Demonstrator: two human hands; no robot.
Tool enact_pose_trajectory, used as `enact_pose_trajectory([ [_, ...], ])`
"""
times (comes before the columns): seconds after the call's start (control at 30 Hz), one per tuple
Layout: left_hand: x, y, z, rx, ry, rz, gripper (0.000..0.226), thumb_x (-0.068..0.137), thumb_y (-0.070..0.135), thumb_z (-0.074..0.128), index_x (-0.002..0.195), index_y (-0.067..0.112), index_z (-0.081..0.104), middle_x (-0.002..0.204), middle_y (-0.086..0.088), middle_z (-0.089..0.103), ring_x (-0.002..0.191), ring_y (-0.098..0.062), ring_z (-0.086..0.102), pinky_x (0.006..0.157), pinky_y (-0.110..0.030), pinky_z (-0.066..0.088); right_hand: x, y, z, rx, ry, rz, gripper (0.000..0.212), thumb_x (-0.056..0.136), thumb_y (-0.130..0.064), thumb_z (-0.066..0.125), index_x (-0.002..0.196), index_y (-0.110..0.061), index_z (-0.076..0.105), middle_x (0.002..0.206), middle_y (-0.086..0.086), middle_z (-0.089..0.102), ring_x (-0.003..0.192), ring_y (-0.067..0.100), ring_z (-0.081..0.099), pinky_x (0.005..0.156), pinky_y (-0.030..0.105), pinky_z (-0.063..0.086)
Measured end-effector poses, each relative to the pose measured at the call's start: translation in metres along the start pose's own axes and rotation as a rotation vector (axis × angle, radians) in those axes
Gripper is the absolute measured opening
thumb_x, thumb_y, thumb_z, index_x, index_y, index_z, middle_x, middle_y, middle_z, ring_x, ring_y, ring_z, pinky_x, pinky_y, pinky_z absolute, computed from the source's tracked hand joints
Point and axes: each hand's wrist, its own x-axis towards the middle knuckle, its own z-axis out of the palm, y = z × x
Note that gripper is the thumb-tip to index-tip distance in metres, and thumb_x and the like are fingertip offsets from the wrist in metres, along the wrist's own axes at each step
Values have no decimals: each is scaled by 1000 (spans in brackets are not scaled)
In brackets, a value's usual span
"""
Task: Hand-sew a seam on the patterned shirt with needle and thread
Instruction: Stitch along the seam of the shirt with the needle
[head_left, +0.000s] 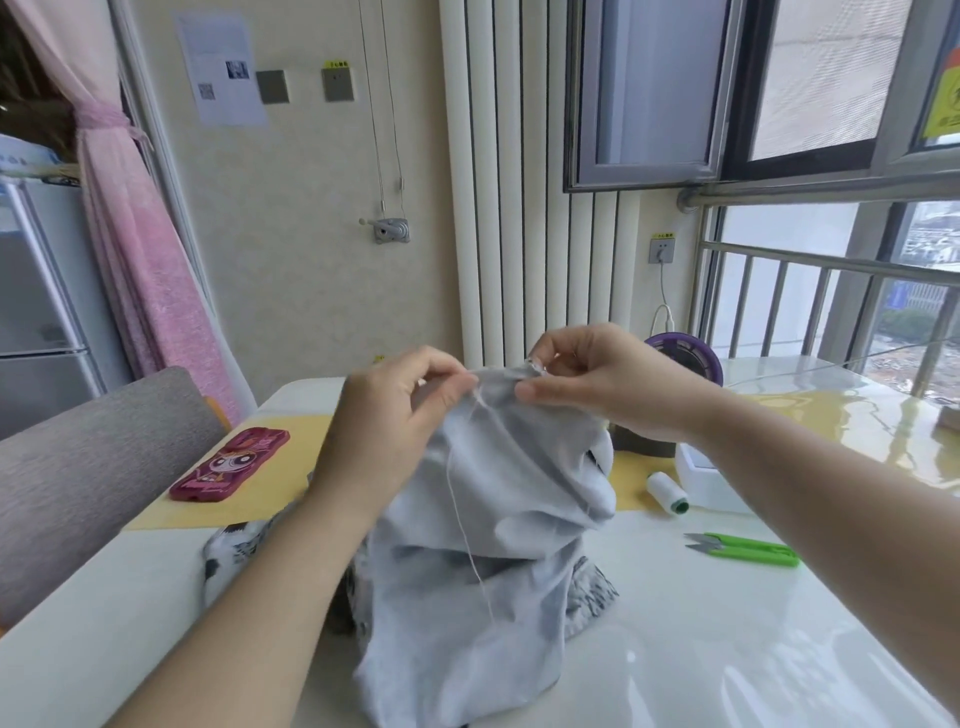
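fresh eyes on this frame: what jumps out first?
Dead centre, the left hand and right hand pinch the top edge of the pale shirt, lifted off the white table, with a white thread trailing down its front. Next come the green snips and thread spool on the right, and the pink case on the left.

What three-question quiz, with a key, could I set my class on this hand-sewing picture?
1. True or false: the green snips lie on the table to the right of the shirt.
2. What do the left hand and the right hand both pinch? A: the shirt's raised edge. B: a spool. C: a pink case.
3. Fill in: a white ____ hangs from the pinched edge down the shirt.
Key: 1 true; 2 A; 3 thread.
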Motion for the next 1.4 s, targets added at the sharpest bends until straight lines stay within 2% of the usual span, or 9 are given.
enact_pose_trajectory([
  [0.17,-24,-28,19,56,-182,-44,23,82,43,61,79,21,68,73,15,63,73,1,58,69,-15,41,-7,20,14,-397,-49,96,18,81,-29,73,80,-15,62,56,-8,44,42,3,33,43,14,27],
  [0.33,-70,-31,46,-198,-304,-402,9,80,24,73,74,27,68,77,6,69,69,3,58,67,-12,43,-21,51,33,-563,-99,175,16,81,-29,71,80,-22,58,60,-10,44,50,4,38,48,13,33],
  [0.57,-77,-33,54,-272,-305,-546,4,81,22,73,81,25,70,81,10,69,71,6,56,68,-8,41,-29,61,39,-565,-77,213,18,82,-29,69,78,-18,55,61,-10,43,53,5,38,50,14,35],
  [0.67,-77,-31,54,-313,-300,-552,4,84,20,69,81,21,71,80,9,70,74,5,60,70,-8,42,-34,51,39,-610,14,238,18,85,-40,64,91,-24,58,65,-12,45,58,3,42,50,16,32],
  [0.77,-76,-28,53,-379,-300,-605,7,86,21,67,83,19,73,81,9,72,77,2,62,72,-10,44,-44,27,40,-564,143,160,20,94,-40,44,102,-23,53,71,-11,51,71,17,50,63,33,38],
  [0.9,-75,-27,54,-415,-265,-655,9,87,20,65,84,15,72,78,8,69,72,0,59,69,-12,44,-51,10,51,-585,2,177,30,99,-17,29,112,-23,56,84,-8,50,77,17,45,62,29,31],
  [1.03,-75,-23,55,-409,-223,-676,6,86,17,66,84,18,72,79,10,70,73,3,60,71,-10,45,-55,22,64,-721,-159,242,33,100,-16,29,113,-25,58,67,-10,40,64,10,43,47,13,31],
  [1.3,-74,-22,55,-384,-211,-683,7,86,18,66,82,16,72,79,7,69,72,1,58,70,-11,44,-54,30,71,-678,-163,263,27,98,-18,34,104,-14,61,67,-3,46,74,22,54,59,30,38],
  [1.4,-73,-20,56,-386,-202,-702,8,87,19,66,82,17,72,80,6,70,72,0,59,69,-11,44,-53,31,71,-681,-153,259,29,98,-16,33,103,-13,61,73,0,51,75,25,56,57,30,38],
])
